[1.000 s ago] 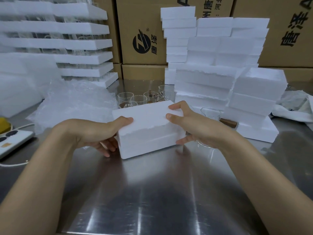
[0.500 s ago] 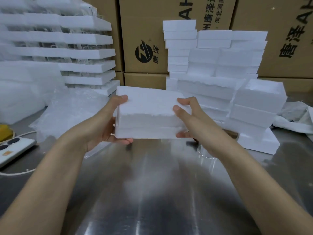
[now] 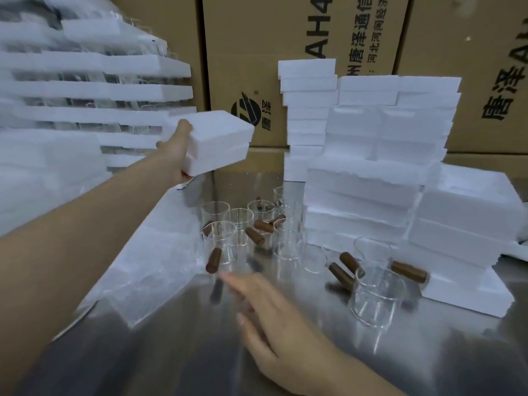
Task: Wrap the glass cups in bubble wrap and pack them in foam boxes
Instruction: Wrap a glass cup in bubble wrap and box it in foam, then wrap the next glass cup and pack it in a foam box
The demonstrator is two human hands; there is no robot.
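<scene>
A closed white foam box (image 3: 220,138) is held in the air at the upper left, above the far edge of the counter (image 3: 171,352). It is grasped at its near-left end by the left hand (image 3: 175,151), with the thumb laid on top and the fingers tucked underneath. The box's long axis runs roughly left to right. Its free end is pointed toward the cardboard cartons (image 3: 257,38), and the seam between its halves lies nearly level. The right hand (image 3: 274,318) is held low over the counter, its fingers (image 3: 240,282) stretched out, released and blurred, with nothing gripped. Just beyond them, glass cups (image 3: 220,241) with brown handles are clustered upright. Bubble wrap (image 3: 148,252) is spread to their left, and stacked foam pieces (image 3: 365,195) are piled to their right.
</scene>
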